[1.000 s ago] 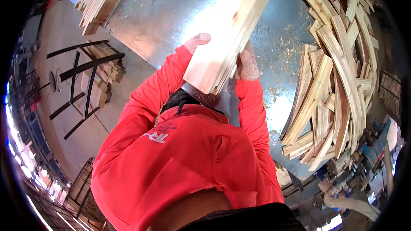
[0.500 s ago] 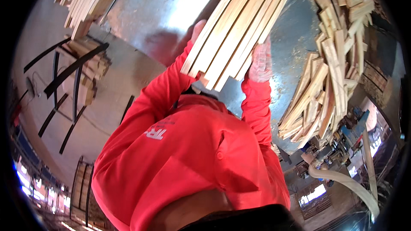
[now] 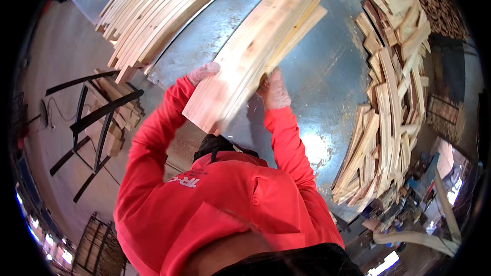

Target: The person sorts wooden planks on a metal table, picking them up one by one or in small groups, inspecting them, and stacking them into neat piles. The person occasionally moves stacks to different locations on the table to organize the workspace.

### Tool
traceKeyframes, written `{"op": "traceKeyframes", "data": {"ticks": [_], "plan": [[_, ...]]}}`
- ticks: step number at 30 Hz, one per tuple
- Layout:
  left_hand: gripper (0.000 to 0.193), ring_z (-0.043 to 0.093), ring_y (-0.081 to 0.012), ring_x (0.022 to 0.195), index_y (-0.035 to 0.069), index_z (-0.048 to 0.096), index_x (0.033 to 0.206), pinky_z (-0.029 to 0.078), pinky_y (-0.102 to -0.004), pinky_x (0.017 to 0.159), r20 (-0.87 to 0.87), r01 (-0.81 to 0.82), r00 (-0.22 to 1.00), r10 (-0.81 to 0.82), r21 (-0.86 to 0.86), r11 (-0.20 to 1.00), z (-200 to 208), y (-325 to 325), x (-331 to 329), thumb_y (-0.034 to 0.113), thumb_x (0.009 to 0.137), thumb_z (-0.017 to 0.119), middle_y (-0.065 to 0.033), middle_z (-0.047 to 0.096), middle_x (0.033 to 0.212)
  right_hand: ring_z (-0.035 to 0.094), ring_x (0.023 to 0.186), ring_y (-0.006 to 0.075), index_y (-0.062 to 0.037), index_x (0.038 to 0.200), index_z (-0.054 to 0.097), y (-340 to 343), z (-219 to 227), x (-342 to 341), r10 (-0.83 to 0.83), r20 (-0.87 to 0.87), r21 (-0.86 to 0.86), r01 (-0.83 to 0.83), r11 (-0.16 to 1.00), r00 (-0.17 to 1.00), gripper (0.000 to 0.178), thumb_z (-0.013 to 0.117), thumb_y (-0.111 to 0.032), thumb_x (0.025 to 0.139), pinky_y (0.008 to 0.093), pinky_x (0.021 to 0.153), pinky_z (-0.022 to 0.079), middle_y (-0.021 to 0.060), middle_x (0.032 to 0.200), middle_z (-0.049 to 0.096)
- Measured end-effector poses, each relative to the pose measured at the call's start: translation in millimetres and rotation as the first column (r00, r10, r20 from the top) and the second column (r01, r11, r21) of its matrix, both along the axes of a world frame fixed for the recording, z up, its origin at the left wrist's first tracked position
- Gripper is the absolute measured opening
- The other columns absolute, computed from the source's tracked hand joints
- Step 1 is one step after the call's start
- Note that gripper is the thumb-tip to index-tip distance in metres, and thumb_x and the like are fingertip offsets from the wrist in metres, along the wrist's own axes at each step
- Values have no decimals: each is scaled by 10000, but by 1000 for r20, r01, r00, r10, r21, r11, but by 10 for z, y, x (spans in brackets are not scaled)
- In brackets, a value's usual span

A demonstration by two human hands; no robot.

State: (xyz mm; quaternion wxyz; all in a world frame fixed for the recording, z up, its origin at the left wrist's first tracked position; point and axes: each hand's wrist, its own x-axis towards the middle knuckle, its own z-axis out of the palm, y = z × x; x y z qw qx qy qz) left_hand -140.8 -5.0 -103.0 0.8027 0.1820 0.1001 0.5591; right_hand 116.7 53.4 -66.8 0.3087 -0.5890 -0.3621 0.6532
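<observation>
Wooden boards point(image 3: 250, 48), held between both hands point(image 3: 276, 92)

Over one metal table point(image 3: 332, 53), two hands are counted, one left hand point(image 3: 203, 73) and one right hand point(image 3: 276, 90), along with one bundle of boards point(image 3: 250, 46), in which at least three pieces can be told apart. At the table's left, one row of long boards point(image 3: 158, 15) is seen, set too closely for a sure count, and one black stand point(image 3: 108, 108) is found beyond that side. At the table's right, one heap of wood pieces point(image 3: 391, 102) is seen, overlapped past exact counting, and one pale hose point(image 3: 417, 238) is counted beyond its near right end.
</observation>
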Motion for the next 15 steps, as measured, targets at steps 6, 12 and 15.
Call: {"op": "traceKeyframes", "data": {"ticks": [6,12,15], "plan": [[997,360,-340,1362,58,288,1490,320,-440,1105,-942,-153,312,123,78,985,1003,-157,-639,253,646,782,-195,400,1444,427,638,208,-134,840,458,572,-149,-363,-238,-628,-284,66,956,741,487,433,-609,946,361,599,416,31,728,437],[857,465,-373,1124,210,549,1263,398,-488,940,-409,138,-824,392,526,839,1093,-236,-190,286,450,809,-174,459,1288,484,686,232,-65,926,469,641,-567,-396,-174,-914,-119,166,979,367,449,482,-513,955,442,635,477,74,856,483],[809,430,-332,1107,211,571,1174,389,-468,886,-402,122,-830,387,546,829,955,-84,-347,326,408,806,-136,432,1273,550,788,232,-53,942,463,712,-519,-596,102,-430,89,-71,994,897,305,541,-349,940,408,658,527,110,961,520]]}}
